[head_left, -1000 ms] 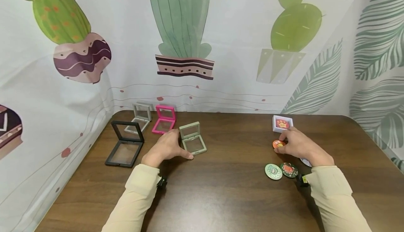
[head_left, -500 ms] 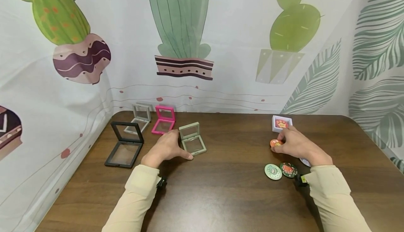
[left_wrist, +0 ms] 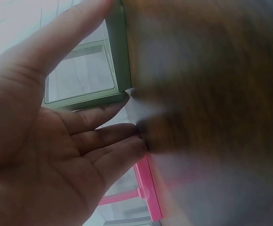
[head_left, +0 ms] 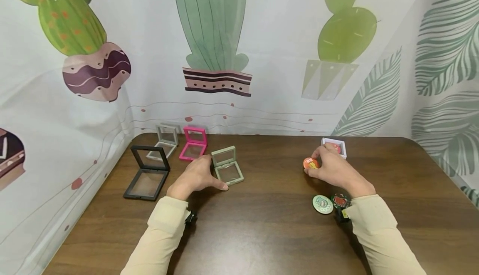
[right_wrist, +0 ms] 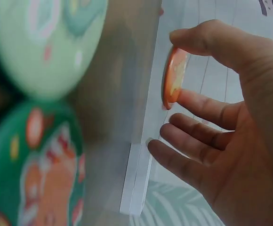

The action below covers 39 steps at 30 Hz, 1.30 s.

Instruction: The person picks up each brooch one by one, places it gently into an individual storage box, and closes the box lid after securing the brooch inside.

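My right hand (head_left: 333, 169) pinches a round orange badge (head_left: 309, 163) by its edge between thumb and index finger, just off the table; its other fingers are extended, as the right wrist view shows. My left hand (head_left: 198, 177) rests at the left side of a small light green hinged display frame (head_left: 230, 173), which stands with its lid raised. Thumb and fingers are spread and nearly straight along that frame's edge. A white display frame (head_left: 341, 147) with a red picture inside stands behind my right hand, partly covered. Near my right wrist lie a light green badge (head_left: 322, 204) and a dark green badge (head_left: 339, 201).
Left of my left hand stand more hinged frames with raised lids: pink (head_left: 193, 150), grey (head_left: 164, 142) and a larger black one (head_left: 146, 183). A patterned cloth (head_left: 277, 108) hangs behind the wooden table (head_left: 258, 233).
My right hand has lifted the orange badge and moved it left, away from the white frame. The left hand and the frames beside it have stayed where they were.
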Motion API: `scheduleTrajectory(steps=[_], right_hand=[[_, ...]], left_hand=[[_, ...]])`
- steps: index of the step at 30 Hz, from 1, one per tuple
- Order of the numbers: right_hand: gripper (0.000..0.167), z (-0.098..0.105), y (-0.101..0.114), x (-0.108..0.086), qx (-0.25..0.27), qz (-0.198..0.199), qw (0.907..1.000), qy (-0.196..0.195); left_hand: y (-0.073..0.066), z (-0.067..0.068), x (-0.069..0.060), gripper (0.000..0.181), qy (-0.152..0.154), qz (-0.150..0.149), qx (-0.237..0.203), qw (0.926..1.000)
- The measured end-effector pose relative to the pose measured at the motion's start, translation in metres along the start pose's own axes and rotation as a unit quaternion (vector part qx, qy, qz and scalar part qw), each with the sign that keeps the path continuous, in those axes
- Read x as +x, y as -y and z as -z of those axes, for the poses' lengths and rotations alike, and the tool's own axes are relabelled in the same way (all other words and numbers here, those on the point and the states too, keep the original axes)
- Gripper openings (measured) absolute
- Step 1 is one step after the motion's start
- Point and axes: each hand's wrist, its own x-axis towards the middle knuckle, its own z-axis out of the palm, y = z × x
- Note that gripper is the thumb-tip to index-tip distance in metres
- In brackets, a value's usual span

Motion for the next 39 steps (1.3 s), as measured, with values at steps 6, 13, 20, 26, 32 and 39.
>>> scheduleTrajectory(steps=[6,13,20,26,32,39], right_hand=[[0.042,-0.006,0.018,0.008,0.005,0.005,0.9999,-0.008],[0.042,-0.016,0.039,0.018,0.014,0.005,0.9999,-0.005],[0.042,-0.027,0.057,0.028,0.029,0.014,0.9994,0.012],[0.042,-0.033,0.074,0.033,0.047,0.017,0.9984,0.027],[0.042,-0.04,0.089,0.039,0.058,0.027,0.9975,0.031],[0.042,-0.049,0.103,0.045,0.067,0.034,0.9966,0.034]], left_hand=[[-0.001,0.001,-0.001,0.082,0.0,-0.002,0.001,1.0],[0.0,-0.001,0.001,0.081,-0.005,-0.004,0.0,1.0],[0.0,-0.002,0.001,0.079,-0.009,-0.013,-0.003,0.9999],[0.001,-0.001,0.0,0.08,-0.009,-0.011,-0.003,0.9999],[0.001,-0.001,0.0,0.081,-0.009,-0.01,0.004,0.9999],[-0.001,0.0,0.0,0.082,-0.008,-0.004,0.005,0.9999]])
